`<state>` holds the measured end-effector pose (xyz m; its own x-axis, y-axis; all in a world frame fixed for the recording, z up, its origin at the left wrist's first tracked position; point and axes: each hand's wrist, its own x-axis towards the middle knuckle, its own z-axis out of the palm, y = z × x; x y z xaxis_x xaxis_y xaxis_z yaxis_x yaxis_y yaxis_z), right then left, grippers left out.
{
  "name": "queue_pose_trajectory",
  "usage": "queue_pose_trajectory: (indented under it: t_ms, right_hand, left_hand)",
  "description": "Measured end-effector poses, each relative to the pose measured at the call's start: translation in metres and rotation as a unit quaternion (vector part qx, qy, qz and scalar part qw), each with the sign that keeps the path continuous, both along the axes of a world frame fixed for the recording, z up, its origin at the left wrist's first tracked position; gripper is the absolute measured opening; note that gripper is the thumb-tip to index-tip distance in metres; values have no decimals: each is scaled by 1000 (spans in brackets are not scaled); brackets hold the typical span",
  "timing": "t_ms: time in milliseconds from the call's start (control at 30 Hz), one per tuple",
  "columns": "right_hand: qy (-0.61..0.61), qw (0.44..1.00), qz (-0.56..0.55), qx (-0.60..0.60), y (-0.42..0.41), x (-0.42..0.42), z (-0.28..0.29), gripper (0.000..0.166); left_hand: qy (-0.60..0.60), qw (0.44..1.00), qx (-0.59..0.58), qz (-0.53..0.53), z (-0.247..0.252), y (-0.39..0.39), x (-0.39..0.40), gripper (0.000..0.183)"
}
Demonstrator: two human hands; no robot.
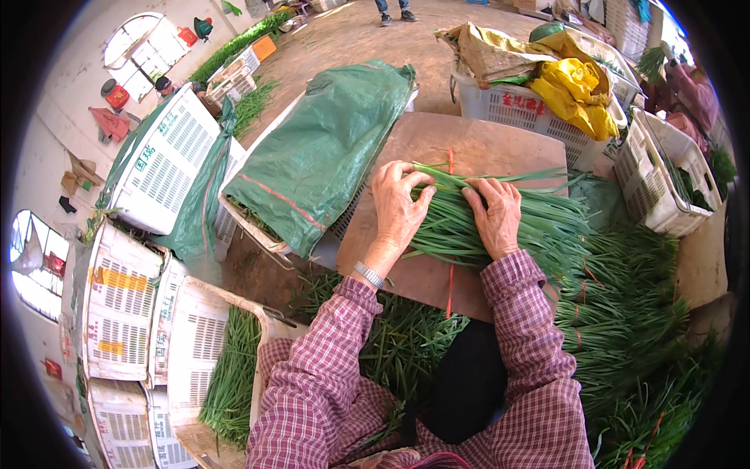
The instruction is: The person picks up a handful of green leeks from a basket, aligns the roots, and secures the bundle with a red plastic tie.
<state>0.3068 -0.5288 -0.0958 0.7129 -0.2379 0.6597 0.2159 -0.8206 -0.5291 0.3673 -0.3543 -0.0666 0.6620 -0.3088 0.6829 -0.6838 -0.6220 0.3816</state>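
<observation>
A loose bundle of long green leafy stalks, like garlic chives [545, 225], lies across a brown board [410, 140] in front of me. My left hand [401, 199], with a metal-banded watch at the wrist, curls its fingers and thumb around the stalk ends at the bundle's left. My right hand [495, 214] rests on top of the bundle to the right, fingers bent over the leaves. An orange-red tie [450, 287] runs under the stalks, its two ends showing on the board above and below them. Whether the fingertips pinch single stalks is hidden.
Tied bundles of greens [627, 293] are piled at the right. A white crate [214, 352] with stalks stands at my left, near stacked crates [120, 299]. A green woven sack [328, 140] covers another crate beyond the board. Yellow sacking [574, 88] lies on a crate; other people are farther off.
</observation>
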Motion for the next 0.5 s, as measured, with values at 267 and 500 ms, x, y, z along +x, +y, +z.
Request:
queue_pose_trajectory:
  t_ms: [267, 500]
  right_hand:
    - [-11, 1000, -3, -21, 1, -1, -1, 18]
    - [-9, 999, -8, -43, 4, -1, -3, 19]
  left_hand:
    - [285, 899, -310, -119, -9, 10, 15, 11]
    - [378, 730, -553, -132, -14, 33, 44, 10]
